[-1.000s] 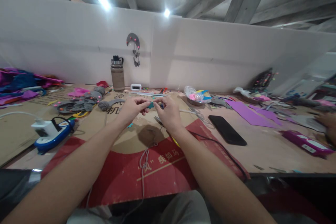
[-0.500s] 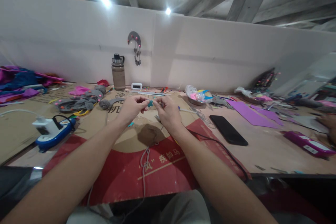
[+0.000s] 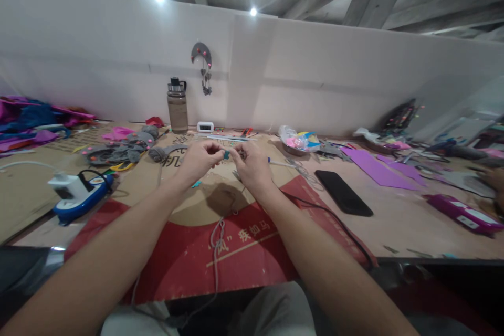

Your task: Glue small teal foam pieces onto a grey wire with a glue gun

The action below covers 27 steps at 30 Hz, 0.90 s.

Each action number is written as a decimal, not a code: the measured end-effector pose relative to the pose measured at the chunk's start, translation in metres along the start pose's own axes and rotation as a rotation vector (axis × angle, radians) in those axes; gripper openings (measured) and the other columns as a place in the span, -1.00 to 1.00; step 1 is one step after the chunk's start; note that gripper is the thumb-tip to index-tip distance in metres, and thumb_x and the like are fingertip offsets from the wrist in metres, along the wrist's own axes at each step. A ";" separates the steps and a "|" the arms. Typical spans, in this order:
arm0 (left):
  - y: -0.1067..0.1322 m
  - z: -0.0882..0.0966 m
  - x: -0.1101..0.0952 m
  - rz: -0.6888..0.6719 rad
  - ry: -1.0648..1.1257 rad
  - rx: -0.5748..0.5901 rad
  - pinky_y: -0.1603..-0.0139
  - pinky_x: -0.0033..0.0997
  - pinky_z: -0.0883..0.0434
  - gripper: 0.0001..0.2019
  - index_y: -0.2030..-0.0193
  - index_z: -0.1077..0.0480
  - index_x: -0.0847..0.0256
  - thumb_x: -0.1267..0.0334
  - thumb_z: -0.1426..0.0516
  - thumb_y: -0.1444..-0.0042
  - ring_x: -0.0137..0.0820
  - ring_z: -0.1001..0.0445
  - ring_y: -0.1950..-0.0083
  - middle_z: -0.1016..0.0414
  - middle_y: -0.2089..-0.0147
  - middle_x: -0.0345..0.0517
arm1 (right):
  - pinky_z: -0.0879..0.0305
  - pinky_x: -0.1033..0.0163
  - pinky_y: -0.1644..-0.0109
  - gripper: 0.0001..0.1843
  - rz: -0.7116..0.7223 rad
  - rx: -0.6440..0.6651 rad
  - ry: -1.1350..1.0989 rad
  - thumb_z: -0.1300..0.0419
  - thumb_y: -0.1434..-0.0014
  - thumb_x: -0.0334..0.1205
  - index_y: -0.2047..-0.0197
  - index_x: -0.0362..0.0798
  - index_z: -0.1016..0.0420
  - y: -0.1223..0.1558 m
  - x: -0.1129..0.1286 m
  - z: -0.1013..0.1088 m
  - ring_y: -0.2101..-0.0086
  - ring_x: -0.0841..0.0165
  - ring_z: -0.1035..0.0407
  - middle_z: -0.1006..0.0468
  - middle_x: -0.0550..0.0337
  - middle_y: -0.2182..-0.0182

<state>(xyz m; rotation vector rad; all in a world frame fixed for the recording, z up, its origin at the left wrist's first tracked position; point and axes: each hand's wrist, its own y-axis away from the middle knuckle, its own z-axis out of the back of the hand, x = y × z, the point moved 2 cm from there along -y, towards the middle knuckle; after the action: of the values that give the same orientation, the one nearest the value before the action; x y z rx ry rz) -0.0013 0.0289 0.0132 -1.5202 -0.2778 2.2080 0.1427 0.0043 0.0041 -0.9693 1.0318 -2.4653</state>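
Note:
My left hand (image 3: 199, 161) and my right hand (image 3: 252, 167) are raised together above the red and tan cardboard sheet (image 3: 236, 247). Both are closed in a pinch on a small teal piece (image 3: 226, 155) held between their fingertips. A grey cord (image 3: 216, 241) hangs down from under my hands and trails across the cardboard toward me. A small teal scrap (image 3: 196, 184) lies on the cardboard below my left hand.
A water bottle (image 3: 177, 106) and small white clock (image 3: 205, 126) stand by the back wall. Grey felt pieces (image 3: 118, 152) and a power strip (image 3: 79, 195) lie left; a black phone (image 3: 344, 192), purple sheets (image 3: 374, 168) and a purple case (image 3: 460, 212) lie right. Another person's hand (image 3: 496, 181) shows far right.
My hands stay pinched on the teal piece and have shifted slightly up and away with small finger movements. Nothing else on the bench has moved.

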 end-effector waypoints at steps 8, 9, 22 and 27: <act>-0.001 0.001 0.003 -0.014 0.024 0.032 0.53 -0.52 -0.21 -0.87 0.44 -0.41 0.26 0.24 -0.11 0.08 -0.53 -0.25 0.56 -0.33 0.59 -0.24 | -0.13 0.27 0.29 -0.79 -0.058 -0.009 -0.097 -0.07 -0.11 -0.10 0.40 -0.05 -0.41 -0.001 -0.003 0.001 0.37 0.36 -0.25 -0.41 0.15 0.42; -0.002 0.001 0.004 -0.017 0.032 0.039 0.53 -0.52 -0.20 -0.87 0.44 -0.41 0.25 0.24 -0.11 0.07 -0.53 -0.24 0.56 -0.32 0.59 -0.24 | -0.12 0.28 0.31 -0.79 -0.072 -0.009 -0.130 -0.08 -0.10 -0.10 0.41 -0.05 -0.41 -0.001 -0.004 0.000 0.38 0.37 -0.24 -0.41 0.16 0.43; -0.002 0.004 0.000 -0.064 0.192 0.162 0.49 -0.51 -0.19 -0.87 0.42 -0.39 0.27 0.24 -0.12 0.04 -0.54 -0.21 0.54 -0.28 0.58 -0.23 | 0.10 0.36 0.56 -0.75 -0.375 0.191 -0.795 -0.17 0.03 -0.04 0.50 -0.04 -0.29 -0.006 -0.009 -0.007 0.64 0.55 0.04 -0.14 0.39 0.66; -0.002 0.004 0.000 -0.045 0.211 0.162 0.48 -0.52 -0.19 -0.88 0.41 -0.39 0.25 0.24 -0.12 0.03 -0.54 -0.20 0.54 -0.28 0.58 -0.25 | 0.10 0.37 0.56 -0.77 -0.313 0.204 -0.765 -0.12 -0.02 -0.06 0.49 -0.04 -0.25 -0.004 -0.005 -0.004 0.64 0.55 0.05 -0.11 0.39 0.65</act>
<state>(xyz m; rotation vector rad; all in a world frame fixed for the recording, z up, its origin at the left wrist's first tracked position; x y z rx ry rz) -0.0047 0.0313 0.0157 -1.6228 -0.0641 1.9633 0.1433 0.0117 0.0028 -1.8877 0.3848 -2.0259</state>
